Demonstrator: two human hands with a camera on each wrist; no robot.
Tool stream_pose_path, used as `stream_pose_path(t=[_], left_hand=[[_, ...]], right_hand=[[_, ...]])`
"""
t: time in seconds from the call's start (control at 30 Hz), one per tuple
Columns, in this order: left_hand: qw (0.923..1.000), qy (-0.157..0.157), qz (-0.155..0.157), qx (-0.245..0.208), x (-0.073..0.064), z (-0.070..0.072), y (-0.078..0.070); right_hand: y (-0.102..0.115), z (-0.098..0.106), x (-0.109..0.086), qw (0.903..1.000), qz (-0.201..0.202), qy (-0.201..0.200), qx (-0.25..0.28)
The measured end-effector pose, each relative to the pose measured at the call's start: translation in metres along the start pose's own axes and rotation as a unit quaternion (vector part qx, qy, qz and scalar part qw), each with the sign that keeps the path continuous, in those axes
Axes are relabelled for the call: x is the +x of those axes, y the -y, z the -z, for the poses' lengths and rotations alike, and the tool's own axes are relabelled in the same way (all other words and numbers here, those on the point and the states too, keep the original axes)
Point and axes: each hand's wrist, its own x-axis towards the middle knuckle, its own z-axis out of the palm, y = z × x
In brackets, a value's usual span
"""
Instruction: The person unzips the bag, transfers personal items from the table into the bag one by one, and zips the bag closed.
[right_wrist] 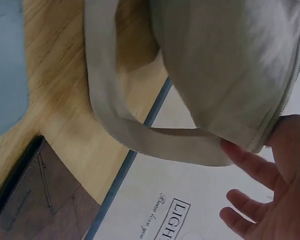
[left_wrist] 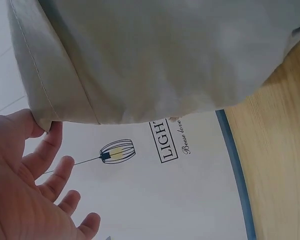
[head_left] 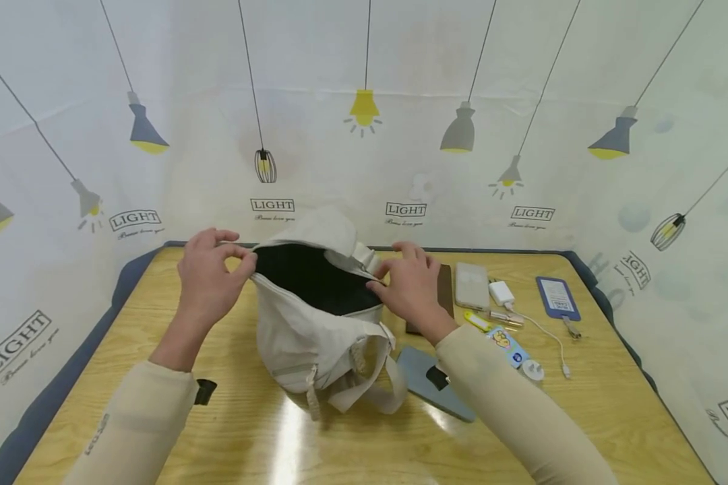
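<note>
We pinch opposite edges of the beige bag (head_left: 285,330) with our left hand (head_left: 209,279) and right hand (head_left: 411,283), its mouth gaping between. Wooden table (head_left: 218,431) stretches leftward to its edge; a brown wallet (head_left: 445,289) lies close right.

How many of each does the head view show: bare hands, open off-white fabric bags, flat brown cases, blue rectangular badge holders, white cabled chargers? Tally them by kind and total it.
Bare hands (left hand, right hand): 2
Open off-white fabric bag: 1
Flat brown case: 1
Blue rectangular badge holder: 1
White cabled charger: 1
Total: 6
</note>
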Motion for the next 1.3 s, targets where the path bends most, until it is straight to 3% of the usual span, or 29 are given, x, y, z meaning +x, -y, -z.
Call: stream_pose_path(t=[0.17, 0.37, 0.5, 0.63, 0.87, 1.17, 1.3], left_hand=[[0.9999, 0.009, -0.007, 0.013, -0.001, 0.002, 0.001], [0.9981, 0.019, -0.028, 0.052, -0.005, 0.009, 0.004], [0.9976, 0.023, -0.019, 0.063, -0.008, 0.014, 0.012], [0.9980, 0.020, 0.008, 0.059, -0.010, 0.016, 0.021], [0.9988, 0.002, 0.023, 0.043, -0.008, 0.009, 0.017], [0.9980, 0.001, 0.062, 0.008, -0.005, -0.008, -0.007], [0.9973, -0.023, 0.069, 0.004, -0.005, -0.018, -0.015]], right_hand=[[-0.001, -0.007, 0.004, 0.9992, 0.015, -0.037, -0.003], [-0.005, 0.005, 0.008, 0.9915, -0.017, -0.106, 0.074], [-0.018, 0.008, 0.009, 0.9873, -0.071, -0.093, 0.107], [-0.029, 0.004, 0.008, 0.9883, -0.100, -0.063, 0.096], [-0.029, -0.001, 0.004, 0.9947, -0.061, -0.066, 0.050], [-0.017, -0.007, 0.001, 0.9974, -0.013, -0.070, 0.011], [-0.013, -0.008, 0.000, 0.9967, 0.007, -0.077, -0.023]])
